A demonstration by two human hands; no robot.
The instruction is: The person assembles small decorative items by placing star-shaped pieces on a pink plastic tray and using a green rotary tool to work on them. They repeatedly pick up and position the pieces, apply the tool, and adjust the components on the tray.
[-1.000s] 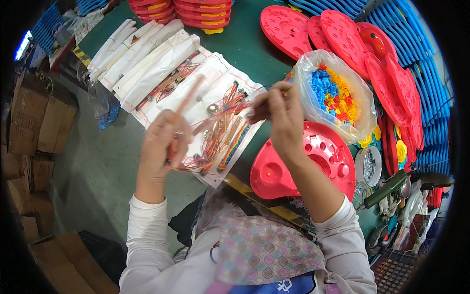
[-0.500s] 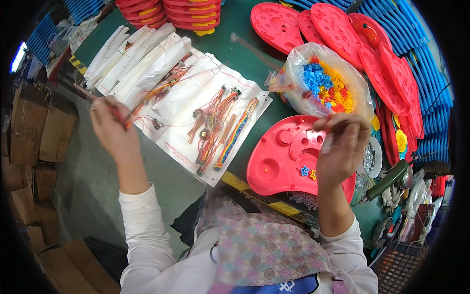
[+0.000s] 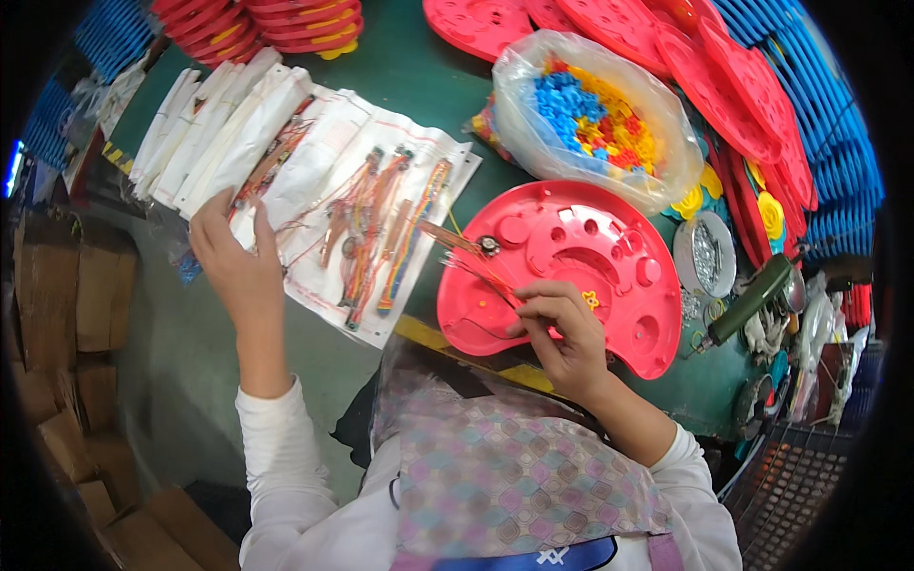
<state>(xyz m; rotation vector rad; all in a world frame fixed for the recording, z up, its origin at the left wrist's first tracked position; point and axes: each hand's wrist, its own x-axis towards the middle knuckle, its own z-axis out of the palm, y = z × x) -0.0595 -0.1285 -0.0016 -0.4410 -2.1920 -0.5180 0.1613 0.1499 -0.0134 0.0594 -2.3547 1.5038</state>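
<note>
My right hand [image 3: 569, 344] is closed in a pinch on thin wires of a wired electronic part [image 3: 487, 246], which has a small round disc and a brown strip. The part hangs over the left side of a red plastic shell [image 3: 657, 314] with moulded rings and holes. One yellow star piece [image 3: 590, 301] sits in the shell, just beyond my fingers. My left hand [image 3: 236, 262] has its thumb and fingers apart at the edge of the white plastic bags [image 3: 328, 128]. Bundles of similar wired parts [image 3: 362, 228] lie on these bags.
Beyond the shell stands a clear bag [image 3: 519, 105] of blue, yellow and red small pieces. A white bowl of screws [image 3: 705, 252] and a green electric screwdriver [image 3: 752, 300] lie on the right. Red panels [image 3: 743, 95], stacked red shells [image 3: 305, 24] and blue racks [image 3: 833, 124] surround the table.
My left hand, earlier raised with blurred red wires, is lowered to the bags with fingers apart. My right hand has come down and left and now grips the wired part. The view has shifted.
</note>
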